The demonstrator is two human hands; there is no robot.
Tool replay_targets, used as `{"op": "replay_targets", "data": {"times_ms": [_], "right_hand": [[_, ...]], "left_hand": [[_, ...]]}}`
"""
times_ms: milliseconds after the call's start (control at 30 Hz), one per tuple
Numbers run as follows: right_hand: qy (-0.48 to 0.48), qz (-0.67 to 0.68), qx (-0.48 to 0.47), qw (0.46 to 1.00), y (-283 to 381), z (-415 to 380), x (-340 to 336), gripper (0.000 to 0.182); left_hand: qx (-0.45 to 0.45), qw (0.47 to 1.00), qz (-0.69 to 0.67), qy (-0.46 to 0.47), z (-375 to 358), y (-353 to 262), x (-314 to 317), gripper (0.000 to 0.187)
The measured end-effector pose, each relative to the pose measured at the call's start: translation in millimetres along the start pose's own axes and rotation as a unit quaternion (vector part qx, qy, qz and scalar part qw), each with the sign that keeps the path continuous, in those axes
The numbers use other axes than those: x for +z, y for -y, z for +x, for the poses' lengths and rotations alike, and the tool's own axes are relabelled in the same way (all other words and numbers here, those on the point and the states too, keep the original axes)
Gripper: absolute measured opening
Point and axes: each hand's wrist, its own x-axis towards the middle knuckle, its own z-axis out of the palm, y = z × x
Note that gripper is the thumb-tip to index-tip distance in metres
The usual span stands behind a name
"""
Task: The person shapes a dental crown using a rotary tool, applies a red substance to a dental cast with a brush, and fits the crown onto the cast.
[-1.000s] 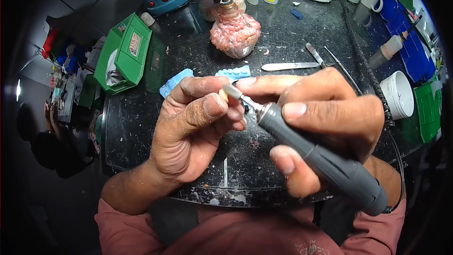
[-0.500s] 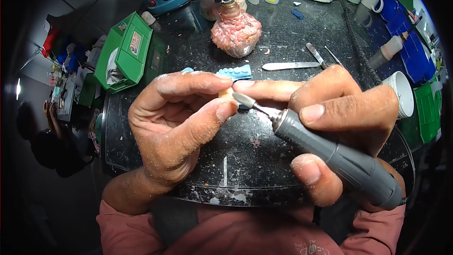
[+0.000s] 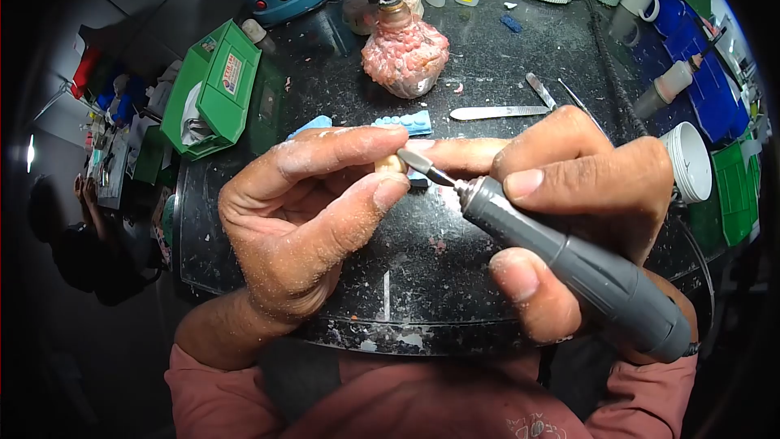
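My left hand [image 3: 301, 211] pinches a small cream dental crown [image 3: 391, 165] between thumb and fingertips, and these partly cover it. White dust coats the fingers. In my right hand [image 3: 593, 171] lies a dark grey rotary handpiece [image 3: 585, 264], its cable leaving the rear end. The pale grinding bit [image 3: 415, 160] at its front meets or nearly meets the crown's right side. My right index finger stretches forward close to the left fingertips. Behind the hands are a blue toothed dental model [image 3: 410, 123] and another blue piece [image 3: 311, 126], both partly hidden.
A lump-covered pink burner [image 3: 405, 57] stands at the back centre. Beyond the fingers lie a metal blade tool [image 3: 497, 113] and other slim tools. A green bin [image 3: 213, 89] is at left; a white cup [image 3: 689, 162] is at right. Another person [image 3: 85, 236] is far left.
The left fingers have shifted and the crown shows more between them. My right hand and the handpiece have moved slightly left, and the bit is tilted more steeply.
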Motion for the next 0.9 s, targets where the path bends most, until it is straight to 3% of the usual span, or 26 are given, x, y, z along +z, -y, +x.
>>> {"op": "replay_targets", "data": {"times_ms": [167,267,333,400,467,533,567,700,900], "right_hand": [[-0.015,-0.009,-0.008,1.000,-4,-5,1,0.041],[-0.028,0.024,-0.032,0.999,-6,-2,5,0.039],[-0.127,-0.016,0.067,0.990,2,-5,13,0.045],[-0.164,-0.017,0.132,0.977,2,-1,13,0.052],[-0.127,-0.031,0.091,0.987,-5,3,3,0.046],[-0.053,-0.133,-0.006,0.990,-9,2,0,0.039],[-0.090,-0.071,-0.007,0.993,-11,1,8,0.039],[-0.096,-0.031,0.052,0.994,-11,0,10,0.043],[-0.090,-0.031,0.049,0.994,-13,0,7,0.043]], "left_hand": [[-0.023,0.998,0.056,-0.021,-3,-3,3,0.034],[-0.019,0.999,0.010,-0.024,-1,0,1,0.033],[-0.006,0.999,0.028,-0.016,-2,2,0,0.032],[0.007,0.999,0.047,-0.008,-3,2,-1,0.032],[-0.001,0.997,0.075,0.015,-3,0,-1,0.035],[-0.029,0.995,0.091,0.005,-2,-5,4,0.039],[-0.057,0.992,0.109,-0.005,-2,-6,7,0.043],[-0.058,0.997,0.045,-0.026,0,1,13,0.057],[-0.067,0.996,0.051,0.006,-1,5,4,0.040]]}}
